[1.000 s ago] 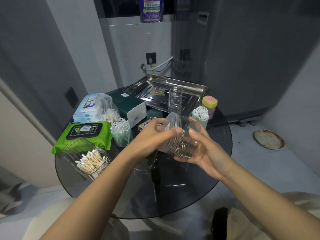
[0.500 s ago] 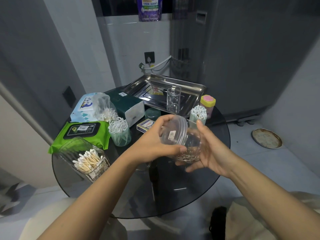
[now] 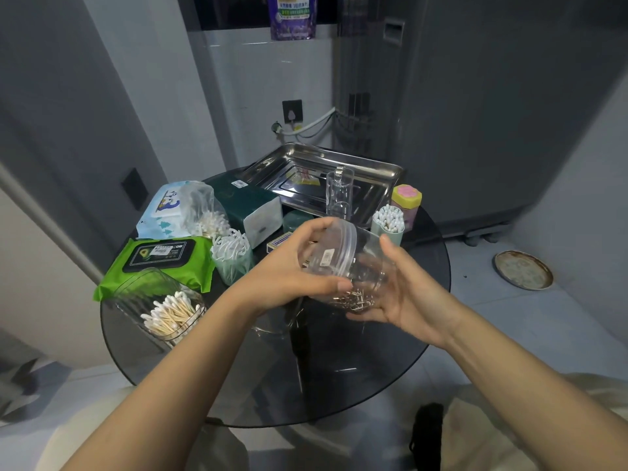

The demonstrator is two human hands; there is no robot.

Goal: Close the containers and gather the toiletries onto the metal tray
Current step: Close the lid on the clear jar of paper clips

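Above the round glass table [image 3: 339, 385] I hold a clear plastic jar [image 3: 356, 266] tilted on its side, with small metal pins lying at its bottom. My left hand [image 3: 292, 266] grips the clear lid [image 3: 331, 248] at the jar's mouth. My right hand [image 3: 404, 290] cups the jar's body from below and the right, fingers loosely spread. The metal tray [image 3: 380, 168] lies at the far side of the table, with a clear upright container [image 3: 339, 193] at its near rim.
On the table's left stand a green wet-wipes pack [image 3: 153, 263], a clear box of cotton swabs [image 3: 163, 307], a cup of floss picks [image 3: 231, 256], tissue packs [image 3: 163, 205] and a green tissue box [image 3: 251, 205]. A swab cup [image 3: 389, 220] and pink-lidded jar [image 3: 406, 198] stand right.
My left hand has turned the lid round on the jar's mouth. The jar has tilted further over, and my right hand's fingers have loosened round its body.
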